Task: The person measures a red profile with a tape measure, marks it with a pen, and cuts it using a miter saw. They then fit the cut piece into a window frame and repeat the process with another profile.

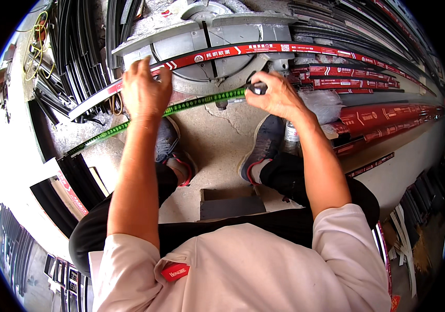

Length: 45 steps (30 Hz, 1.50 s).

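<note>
My left hand [146, 91] grips a long, narrow profile [227, 53] covered with red printed film, its fingers over the strip left of the middle. The profile lies crosswise over a grey metal saw base [175, 44] with a round turntable. In my right hand [280, 94] is a tape measure [257, 89] with a dark case. Its green blade [196, 103] is drawn out leftward, nearer to me than the profile, and passes by my left wrist.
Dark profiles [79, 41] are heaped at the far left, beside a yellow cord [36, 47]. Red-filmed profiles [384, 118] lie stacked at right, near clear plastic wrap [319, 104] and a bottle [291, 134]. A dark open box [230, 205] stands between my feet.
</note>
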Each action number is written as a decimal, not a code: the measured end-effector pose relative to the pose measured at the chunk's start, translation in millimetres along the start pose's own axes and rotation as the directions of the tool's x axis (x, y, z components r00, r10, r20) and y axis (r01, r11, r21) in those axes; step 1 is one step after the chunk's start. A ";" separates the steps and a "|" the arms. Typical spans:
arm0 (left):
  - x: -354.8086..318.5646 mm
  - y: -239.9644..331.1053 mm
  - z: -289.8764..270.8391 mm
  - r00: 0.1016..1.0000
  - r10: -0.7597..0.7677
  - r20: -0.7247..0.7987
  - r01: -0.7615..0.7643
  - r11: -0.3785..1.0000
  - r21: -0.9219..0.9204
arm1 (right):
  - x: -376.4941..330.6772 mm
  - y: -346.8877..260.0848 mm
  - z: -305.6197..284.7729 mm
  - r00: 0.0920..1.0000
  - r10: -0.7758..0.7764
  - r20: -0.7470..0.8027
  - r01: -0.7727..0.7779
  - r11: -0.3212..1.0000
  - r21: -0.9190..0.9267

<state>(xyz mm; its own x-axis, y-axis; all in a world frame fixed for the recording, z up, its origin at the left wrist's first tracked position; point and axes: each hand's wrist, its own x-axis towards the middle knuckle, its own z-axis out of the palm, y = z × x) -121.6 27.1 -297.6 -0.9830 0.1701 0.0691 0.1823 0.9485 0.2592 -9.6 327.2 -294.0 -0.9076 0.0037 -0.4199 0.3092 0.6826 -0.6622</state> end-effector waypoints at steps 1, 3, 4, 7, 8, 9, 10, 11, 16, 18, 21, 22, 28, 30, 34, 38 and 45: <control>6.1 -12.6 -1.2 1.000 -0.010 -0.008 0.010 0.999 0.031 | -6.1 2.8 2.0 0.998 0.035 0.048 -0.036 0.999 0.031; 13.4 -35.8 -2.3 0.995 -0.078 0.055 0.074 0.995 0.067 | -13.5 25.5 16.4 0.996 0.048 0.079 -0.049 0.999 0.015; 17.3 -49.5 -3.3 0.993 -0.078 0.089 0.068 0.992 0.106 | -15.9 27.7 19.1 0.990 0.097 0.107 -0.100 0.995 0.023; 22.8 -81.1 -5.5 0.965 -0.120 0.235 0.071 0.976 0.205 | -24.0 35.6 34.7 0.976 0.180 0.125 -0.181 0.984 -0.006; 24.3 -89.3 -6.3 0.953 -0.129 0.275 0.066 0.972 0.226 | -26.8 39.2 38.4 0.973 0.200 0.117 -0.199 0.980 -0.024; 25.3 -96.7 -8.1 0.939 -0.141 0.314 0.062 0.967 0.248 | -28.4 38.6 41.1 0.964 0.224 0.146 -0.218 0.974 -0.056; 26.7 -103.5 -8.6 0.919 -0.173 0.354 0.063 0.951 0.302 | -29.2 37.3 44.2 0.953 0.248 0.175 -0.236 0.968 -0.088; 25.3 -109.4 -8.9 0.916 -0.157 0.368 0.046 0.955 0.292 | -29.3 37.3 46.8 0.941 0.272 0.202 -0.252 0.960 -0.121; 27.1 -136.1 1.5 0.899 -0.071 0.432 -0.062 0.956 0.287 | -26.1 58.9 85.8 0.936 0.302 0.182 -0.268 0.945 -0.189; 29.4 -144.4 7.2 0.899 -0.037 0.437 -0.111 0.945 0.308 | -24.4 59.2 93.5 0.941 0.310 0.138 -0.284 0.942 -0.178; 29.8 -157.1 17.7 0.925 0.093 0.370 -0.207 0.937 0.280 | -21.3 53.6 96.3 0.932 0.337 0.134 -0.311 0.932 -0.185; 32.4 -158.8 21.7 0.924 0.105 0.367 -0.213 0.939 0.269 | -20.5 54.0 96.7 0.932 0.336 0.133 -0.306 0.930 -0.205; 32.0 -152.1 30.5 0.953 0.156 0.259 -0.222 0.943 0.247 | -15.6 53.6 77.4 0.962 0.261 0.086 -0.230 0.936 -0.266; 32.8 -157.4 34.9 0.952 0.141 0.271 -0.215 0.941 0.263 | -8.5 59.2 70.2 0.980 0.175 -0.091 -0.187 0.969 -0.160; 33.2 -163.8 41.1 0.950 0.140 0.280 -0.222 0.931 0.289 | 20.1 79.4 44.3 0.824 0.264 -0.501 -0.144 0.953 0.266; 34.1 -162.3 40.8 0.950 0.147 0.276 -0.226 0.932 0.284 | 44.4 110.7 3.2 0.643 0.508 -0.573 -0.157 0.820 0.550; 34.5 -161.5 39.1 0.948 0.167 0.270 -0.239 0.935 0.262 | 71.1 144.4 -37.7 0.609 0.747 -0.265 -0.063 0.379 0.923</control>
<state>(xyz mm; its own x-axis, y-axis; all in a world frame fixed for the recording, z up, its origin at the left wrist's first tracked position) -185.8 -109.8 -374.7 -0.9074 0.3919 -0.1516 0.4001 0.9161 -0.0265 -40.2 453.6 -396.1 -0.3970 0.7064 -0.5860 0.4371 -0.4158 -0.7975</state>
